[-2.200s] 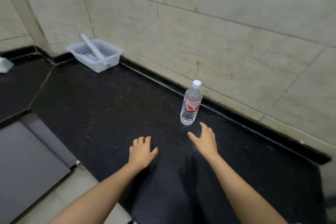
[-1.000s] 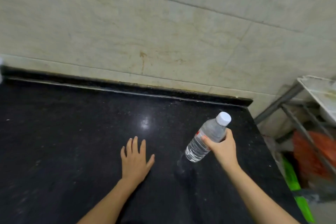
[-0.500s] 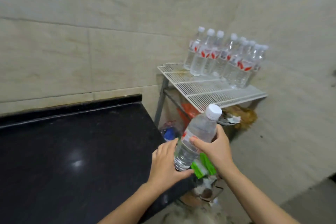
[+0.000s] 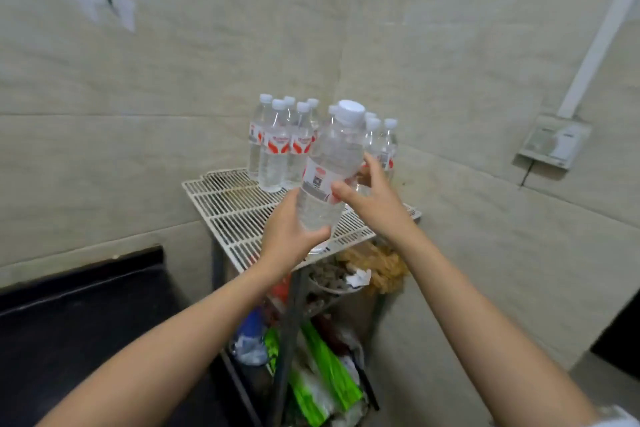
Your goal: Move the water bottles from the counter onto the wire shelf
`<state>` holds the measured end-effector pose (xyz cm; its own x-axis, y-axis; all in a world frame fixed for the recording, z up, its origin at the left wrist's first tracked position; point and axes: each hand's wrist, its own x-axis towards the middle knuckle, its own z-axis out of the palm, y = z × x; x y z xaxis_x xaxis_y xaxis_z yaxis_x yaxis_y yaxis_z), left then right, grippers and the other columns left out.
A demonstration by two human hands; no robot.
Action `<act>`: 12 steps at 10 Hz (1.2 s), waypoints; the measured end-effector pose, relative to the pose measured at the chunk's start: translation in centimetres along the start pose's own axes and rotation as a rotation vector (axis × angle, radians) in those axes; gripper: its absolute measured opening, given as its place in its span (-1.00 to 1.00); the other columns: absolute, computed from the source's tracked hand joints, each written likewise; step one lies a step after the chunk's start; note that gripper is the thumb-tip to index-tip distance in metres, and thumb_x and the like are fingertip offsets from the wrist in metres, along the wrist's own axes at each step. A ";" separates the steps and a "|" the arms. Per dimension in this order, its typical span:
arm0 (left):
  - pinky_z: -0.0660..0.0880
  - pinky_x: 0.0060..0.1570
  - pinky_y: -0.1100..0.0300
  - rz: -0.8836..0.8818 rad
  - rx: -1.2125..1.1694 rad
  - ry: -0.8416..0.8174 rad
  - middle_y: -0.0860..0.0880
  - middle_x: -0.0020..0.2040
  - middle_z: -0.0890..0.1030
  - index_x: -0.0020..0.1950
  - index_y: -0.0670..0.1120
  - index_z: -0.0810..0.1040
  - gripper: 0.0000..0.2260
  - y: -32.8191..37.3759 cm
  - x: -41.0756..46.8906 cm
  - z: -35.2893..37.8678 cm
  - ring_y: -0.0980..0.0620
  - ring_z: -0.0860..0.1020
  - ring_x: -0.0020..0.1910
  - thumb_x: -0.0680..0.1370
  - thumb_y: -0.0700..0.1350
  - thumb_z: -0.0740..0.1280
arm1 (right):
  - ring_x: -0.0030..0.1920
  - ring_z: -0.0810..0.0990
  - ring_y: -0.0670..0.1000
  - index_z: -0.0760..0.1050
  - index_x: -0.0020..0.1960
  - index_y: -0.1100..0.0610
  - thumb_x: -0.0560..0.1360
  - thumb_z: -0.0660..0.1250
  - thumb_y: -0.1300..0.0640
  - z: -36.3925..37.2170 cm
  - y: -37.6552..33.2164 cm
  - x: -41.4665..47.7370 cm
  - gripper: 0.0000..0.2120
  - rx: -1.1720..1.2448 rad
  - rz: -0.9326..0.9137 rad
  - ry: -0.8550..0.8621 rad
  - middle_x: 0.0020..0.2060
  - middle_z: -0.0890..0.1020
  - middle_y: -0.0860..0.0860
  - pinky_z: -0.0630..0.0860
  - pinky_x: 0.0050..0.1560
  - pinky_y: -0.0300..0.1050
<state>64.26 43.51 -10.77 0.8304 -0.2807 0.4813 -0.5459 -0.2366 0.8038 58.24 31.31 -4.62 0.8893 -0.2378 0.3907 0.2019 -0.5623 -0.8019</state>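
Far left, low: black counter [image 4: 69, 322], its end just beside the wire shelf [image 4: 225, 204], which stands in the corner of the walls [image 4: 173, 62]. The shelf top is a white grid, stained toward the back. At the back of it a cluster of water bottles [image 4: 275, 156] stands upright, with white caps and red-and-white labels, packed close together. Some are hidden behind the one I hold, so no count. My left hand [image 4: 287, 236] grips the lower part of the bottle [image 4: 332, 163], fingers curled behind it and thumb wrapped across near its base. This bottle is clear, cap on, label facing me, tilted slightly with the cap leaning right. It is over the front half of the shelf, in front of the cluster. Whether its base touches the grid I cannot tell. Below the shelf: green plastic bags [image 4: 322, 367] among other clutter, too blurred to name. My right hand [image 4: 374, 201] grips the same bottle at the label, thumb on the near side, fingers curled round the far side. Right wall: a small grey box [image 4: 554, 142] with a white pipe [image 4: 599, 31] rising from it.
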 end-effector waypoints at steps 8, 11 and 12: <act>0.42 0.02 0.18 -0.355 0.062 0.066 -0.18 0.23 0.50 0.32 -0.18 0.29 -0.42 -10.4 19.7 10.5 -0.02 0.49 0.06 0.35 -0.28 0.44 | 0.49 0.11 0.02 0.28 0.40 -0.02 0.19 -0.48 -0.42 -2.7 21.2 12.6 0.01 -0.805 -0.092 -0.595 0.46 0.25 0.01 0.02 0.46 0.00; 0.39 0.20 0.04 -0.528 0.312 -0.034 -0.18 0.34 0.44 0.37 -0.19 0.30 -0.48 -8.6 18.3 9.7 -0.14 0.44 0.29 0.47 -0.09 0.37 | 0.46 0.17 0.09 0.28 0.40 0.05 0.40 -0.29 -0.41 -3.1 21.3 12.6 -0.18 -0.766 -0.135 -0.638 0.46 0.24 0.08 0.14 0.42 0.07; 0.31 0.33 0.00 -0.574 0.600 -0.023 -0.12 0.38 0.39 0.39 -0.15 0.29 -0.49 -6.4 14.7 10.1 -0.14 0.37 0.35 0.51 0.03 0.29 | 0.42 0.26 0.10 0.33 0.37 0.07 0.51 -0.17 -0.31 -3.3 21.9 12.9 -0.34 -0.787 -0.171 -0.587 0.43 0.31 0.10 0.24 0.37 0.06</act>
